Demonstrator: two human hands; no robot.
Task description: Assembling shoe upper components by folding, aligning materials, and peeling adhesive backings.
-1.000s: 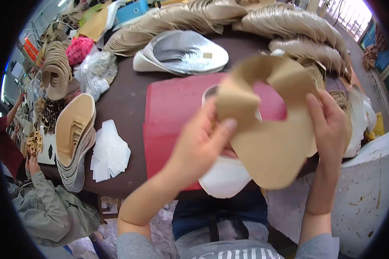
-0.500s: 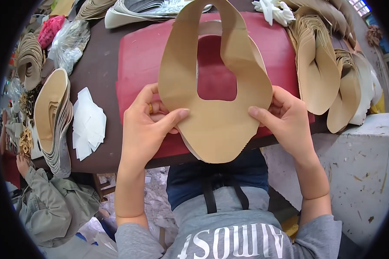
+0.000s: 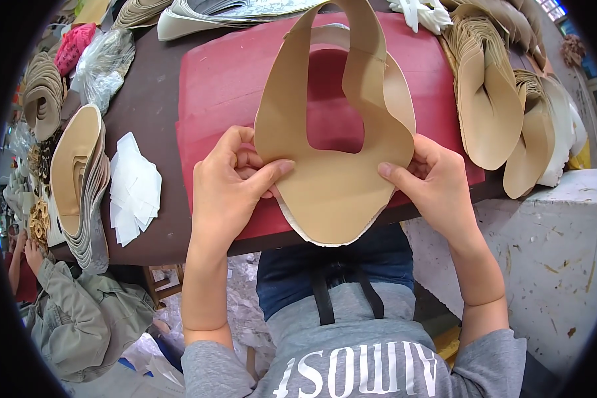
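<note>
A tan shoe upper (image 3: 331, 192) with a large opening in its middle is held up between my two hands, over the near edge of a red mat (image 3: 225, 86). My left hand (image 3: 235, 179) pinches its left edge, thumb on the tan face and fingers behind. On the opposite edge my right hand (image 3: 428, 179) grips in the same way. A pale layer shows behind the tan one along the lower rim and at the right side. The narrow loop of the upper rises away from me toward the far side of the mat.
On the dark table (image 3: 156, 113), a stack of tan uppers (image 3: 76, 172) and white paper pieces (image 3: 134, 189) lie to the left. More tan uppers (image 3: 487, 99) lie right, above a white block (image 3: 550, 245). Another person's sleeve (image 3: 89, 318) shows at lower left.
The upper's lower rim has shifted so the pale edge of the back layer now shows below the tan one. Its far loop has moved slightly right. Both hands keep their grip.
</note>
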